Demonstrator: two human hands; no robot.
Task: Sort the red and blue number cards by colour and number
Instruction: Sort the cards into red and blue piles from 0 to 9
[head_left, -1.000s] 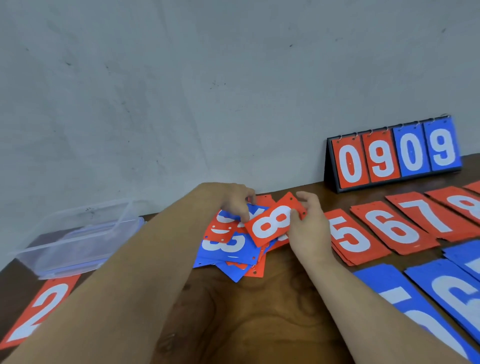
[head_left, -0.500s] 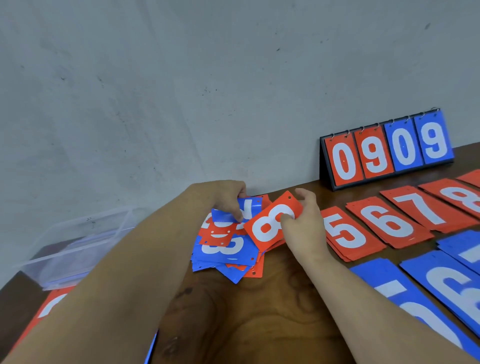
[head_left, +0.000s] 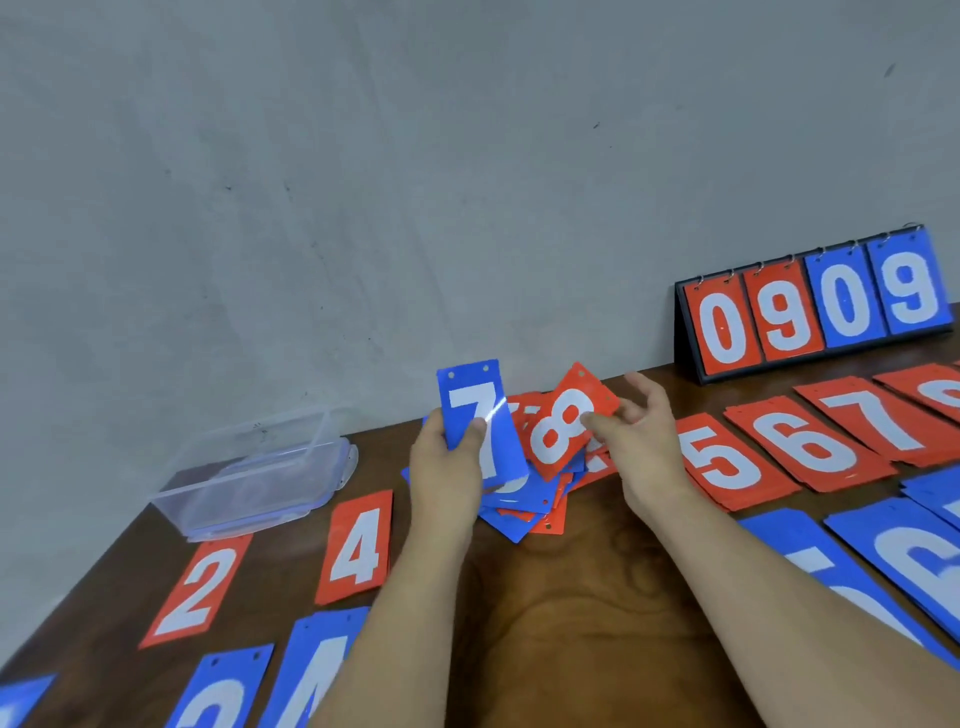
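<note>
My left hand (head_left: 449, 470) holds a blue 7 card (head_left: 480, 418) upright above the mixed pile (head_left: 535, 506) of red and blue cards at the table's middle. My right hand (head_left: 641, 444) pinches a red 8 card (head_left: 563, 423), tilted, just right of the blue 7. Red cards lie in a row: 2 (head_left: 200, 590) and 4 (head_left: 358, 545) on the left, 5 (head_left: 727, 462), 6 (head_left: 802, 441) and 7 (head_left: 878, 415) on the right. Blue cards lie in a nearer row, partly cut off by the frame.
A clear plastic box (head_left: 260, 470) sits at the back left by the wall. A black flip scoreboard (head_left: 815, 306) showing 0909 stands at the back right. The wooden table (head_left: 587, 597) meets a grey wall behind.
My left hand has lifted a blue 7 card out of the pile. The right hand still holds the red 8. The view has dropped, showing the red 2, red 4 and nearer blue cards.
</note>
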